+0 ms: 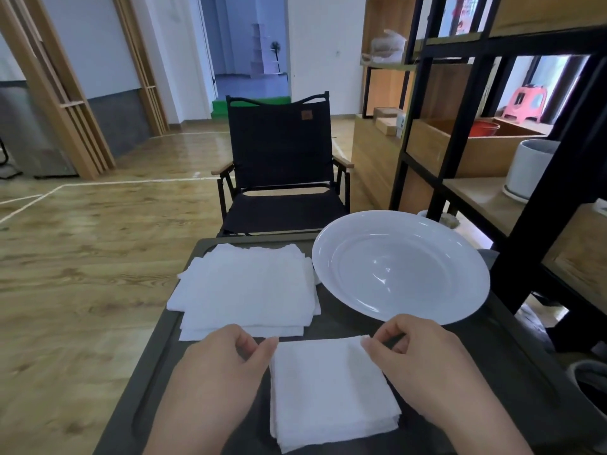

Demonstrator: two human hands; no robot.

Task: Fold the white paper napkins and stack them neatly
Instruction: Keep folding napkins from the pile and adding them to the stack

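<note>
Two hands — left hand (226, 362), right hand (417, 359) — pinch one folded napkin's (328, 395) far corners.

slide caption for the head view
Both hands pinch the far corners of a folded napkin, beside a stack and plate.

L hand (223, 359), R hand (417, 353): fingertips pinched, palms down.

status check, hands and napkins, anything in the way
Left hand and right hand each pinch a far corner of the folded white paper napkin. Unfolded white napkin pile beyond, left. Empty white round plate right; nothing blocking.
</note>
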